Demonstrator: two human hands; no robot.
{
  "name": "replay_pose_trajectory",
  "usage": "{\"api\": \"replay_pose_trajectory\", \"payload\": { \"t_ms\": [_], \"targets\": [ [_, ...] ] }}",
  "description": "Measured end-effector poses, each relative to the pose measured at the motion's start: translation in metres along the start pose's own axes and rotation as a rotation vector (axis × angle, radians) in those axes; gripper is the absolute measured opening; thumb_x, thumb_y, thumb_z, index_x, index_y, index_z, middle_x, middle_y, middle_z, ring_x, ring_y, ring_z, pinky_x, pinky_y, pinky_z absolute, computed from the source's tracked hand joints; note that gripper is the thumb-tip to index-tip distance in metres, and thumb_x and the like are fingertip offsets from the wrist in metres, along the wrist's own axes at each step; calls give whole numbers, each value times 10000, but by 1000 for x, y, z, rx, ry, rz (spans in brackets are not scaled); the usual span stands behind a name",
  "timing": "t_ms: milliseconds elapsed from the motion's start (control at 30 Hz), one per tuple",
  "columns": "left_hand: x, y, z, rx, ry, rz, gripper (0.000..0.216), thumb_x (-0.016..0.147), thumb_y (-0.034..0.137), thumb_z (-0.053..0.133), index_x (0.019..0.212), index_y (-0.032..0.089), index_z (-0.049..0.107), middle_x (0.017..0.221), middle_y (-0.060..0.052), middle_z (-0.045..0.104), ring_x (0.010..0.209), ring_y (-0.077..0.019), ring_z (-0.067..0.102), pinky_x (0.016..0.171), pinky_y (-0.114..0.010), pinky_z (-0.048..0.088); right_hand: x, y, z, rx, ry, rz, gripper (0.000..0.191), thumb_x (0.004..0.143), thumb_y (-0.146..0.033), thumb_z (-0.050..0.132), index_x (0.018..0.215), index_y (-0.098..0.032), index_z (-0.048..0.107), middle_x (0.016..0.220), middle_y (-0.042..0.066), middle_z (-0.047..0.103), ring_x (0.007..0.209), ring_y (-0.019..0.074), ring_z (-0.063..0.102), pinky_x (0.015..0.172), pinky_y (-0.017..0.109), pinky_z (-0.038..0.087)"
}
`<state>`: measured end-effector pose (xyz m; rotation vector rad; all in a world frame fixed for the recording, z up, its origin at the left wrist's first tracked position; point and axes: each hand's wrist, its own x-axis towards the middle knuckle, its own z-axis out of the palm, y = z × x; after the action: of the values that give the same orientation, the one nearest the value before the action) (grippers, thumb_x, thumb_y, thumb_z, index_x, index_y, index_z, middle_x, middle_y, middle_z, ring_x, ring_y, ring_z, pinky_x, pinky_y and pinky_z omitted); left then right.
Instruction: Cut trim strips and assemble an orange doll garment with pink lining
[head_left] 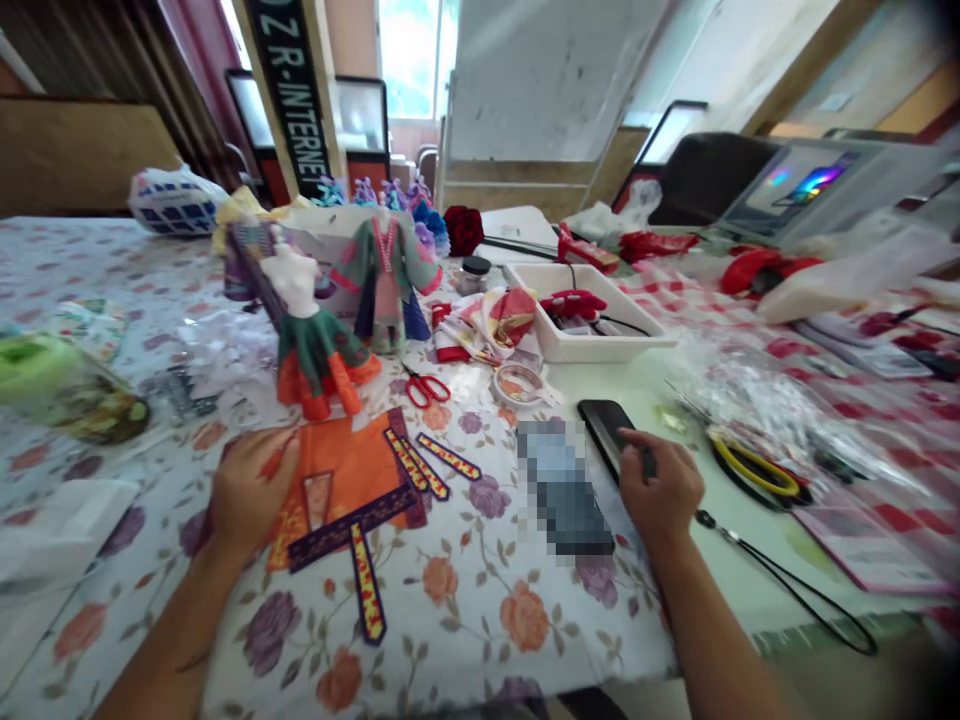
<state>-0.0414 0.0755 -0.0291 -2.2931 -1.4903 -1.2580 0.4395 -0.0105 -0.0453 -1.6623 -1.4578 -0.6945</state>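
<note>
So what are we looking at on this floral-cloth counter (450, 640)?

Well, we've got a flat orange fabric panel (337, 480) with a dark purple, gold-patterned trim strip (367, 590) lying across it and hanging past its lower edge. The left hand (251, 487) rests on the panel's side, fairly flat and not clenched.

And the other one?

The right hand (656, 488) is on or right beside a slim black phone (604, 430). We can see a small dark bit by the fingers, but we can't tell if it's really grasping anything. A blurred patch also covers whatever lies just left of the phone.

Which step would we call this?

We'd judge it's the trim layout on the orange panel. Two or three narrow gold-and-purple loose strips (448, 457) sit just beside it, so we reckon the next move calls for lining those up against the panel.

Anything else close by?

Sure, red-handled scissors (425, 388) lie just above the panel, and beyond them stands a white dress form in a green and orange skirt (319, 360).
</note>
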Motion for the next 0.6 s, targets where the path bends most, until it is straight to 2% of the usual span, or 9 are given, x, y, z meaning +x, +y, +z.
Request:
{"api": "replay_pose_trajectory", "payload": {
  "t_ms": [100,167,267,333,400,500,600],
  "targets": [
    [0,8,-2,-50,-27,-54,238,882,285,504,977,152,677,981,-104,714,942,-209,649,911,-389,504,7,-22,-5,15,34,67,191,811,-204,502,876,-166,678,789,88,699,719,233,618,717,370,487],
    [-1,13,-1,-115,-119,-50,279,884,318,495,1013,153,679,1033,-109,710,987,-219,643,933,-399,497,11,-48,-12,82,-3,73,185,822,-219,501,883,-179,671,810,78,699,738,228,623,727,366,483],
    [-6,19,3,-240,-299,8,298,872,353,514,1033,168,685,1092,-99,705,1055,-232,630,981,-416,478,15,-86,-22,192,-152,-52,164,836,-247,513,898,-202,657,859,71,702,809,235,633,742,371,477],
    [-11,20,8,-284,-395,41,298,866,373,526,1029,185,690,1111,-91,703,1077,-240,625,998,-428,470,16,-97,-27,206,-229,-128,151,828,-236,511,894,-207,644,850,70,701,839,244,632,787,396,459],
    [-16,20,14,-295,-451,67,309,866,394,522,1030,194,691,1126,-90,698,1086,-246,621,1001,-437,469,15,-92,-30,212,-263,-81,192,817,-178,470,948,-201,609,908,71,706,877,242,629,837,415,436],
    [-20,16,19,-287,-464,75,340,875,433,500,1031,195,685,1120,-91,700,1074,-250,625,997,-444,469,8,-69,-33,227,-323,6,269,777,-131,454,1015,-195,559,962,69,709,917,249,624,870,438,408],
    [-19,12,17,-272,-369,49,392,880,484,464,1006,182,679,1070,-109,710,1026,-264,637,972,-466,479,-2,-47,-32,227,-359,13,246,778,-136,463,990,-200,571,948,62,705,897,246,618,848,426,420]
  ]
}}
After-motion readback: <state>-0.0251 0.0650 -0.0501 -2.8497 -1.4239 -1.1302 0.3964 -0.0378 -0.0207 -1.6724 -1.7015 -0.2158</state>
